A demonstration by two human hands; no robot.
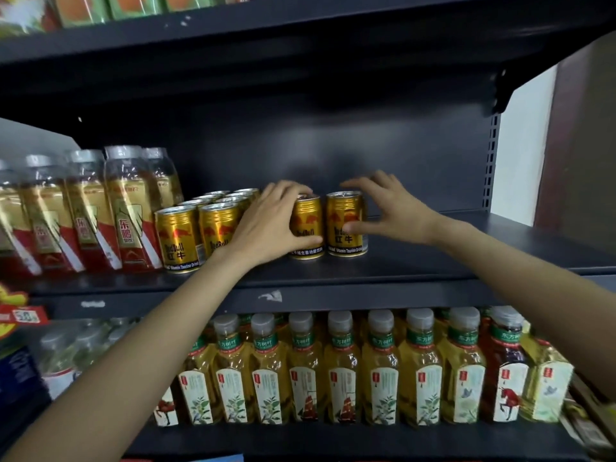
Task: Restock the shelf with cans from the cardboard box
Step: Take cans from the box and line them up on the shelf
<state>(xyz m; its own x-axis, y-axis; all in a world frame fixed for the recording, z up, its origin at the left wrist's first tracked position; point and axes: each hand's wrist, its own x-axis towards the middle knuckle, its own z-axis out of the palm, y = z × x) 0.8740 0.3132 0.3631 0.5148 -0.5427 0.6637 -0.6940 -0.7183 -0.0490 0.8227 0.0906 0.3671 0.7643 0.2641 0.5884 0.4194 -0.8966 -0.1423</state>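
Note:
On the dark middle shelf (416, 258) stand gold Red Bull cans. A block of several cans (200, 225) sits left of centre. To its right, my left hand (270, 225) grips one upright can (308, 225), with the thumb across its front and the fingers over its top. Beside it on the right stands another can (345, 225). My right hand (386, 208) is spread around that can, fingers fairly straight above and behind it, the thumb touching its front. The cardboard box is out of view.
Tall gold-and-red drink bottles (100, 211) fill the shelf's left end. To the right of the cans the shelf surface is bare up to the upright post (493, 161). A row of tea bottles (366, 368) lines the shelf below. Packaged goods sit on the shelf above (100, 8).

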